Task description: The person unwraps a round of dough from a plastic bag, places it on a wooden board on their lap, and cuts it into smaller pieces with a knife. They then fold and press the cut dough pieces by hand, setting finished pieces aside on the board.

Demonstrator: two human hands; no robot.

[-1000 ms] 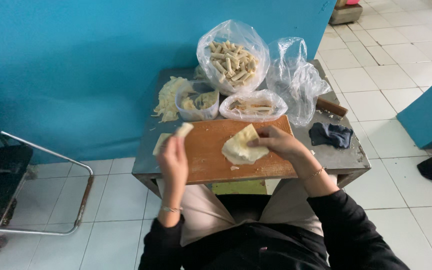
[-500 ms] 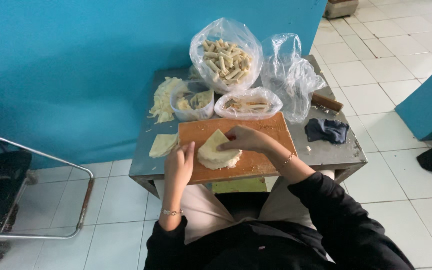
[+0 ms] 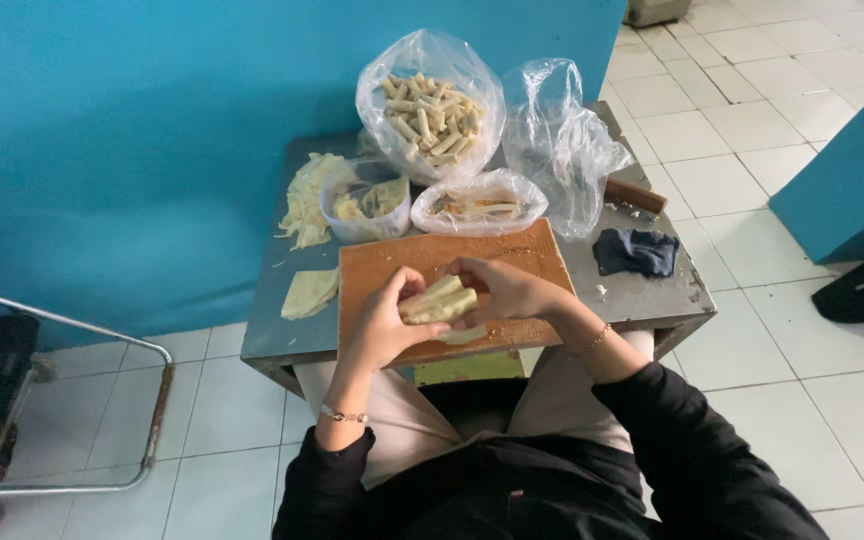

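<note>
Both hands working over the wooden cutting board at the near edge of the bench. Left hand and right hand are each curling their grip shut around one pale wrapper roll, fingers pinching it from both ends, roll sitting just above the board near its near edge. A loose flap of wrapper is hanging under the roll and touching the board. Behind the board, toward the far edge: small clear tub with pale filling, and just beside it a bag-lined bowl. At the far edge, open plastic bag of finished rolls, with an empty crumpled clear bag next to it. Wrapper sheets piling at the far left corner, one single wrapper sheet lying at the left edge beside the board. Dark cloth lying near the right edge, a wooden handle behind it.
</note>
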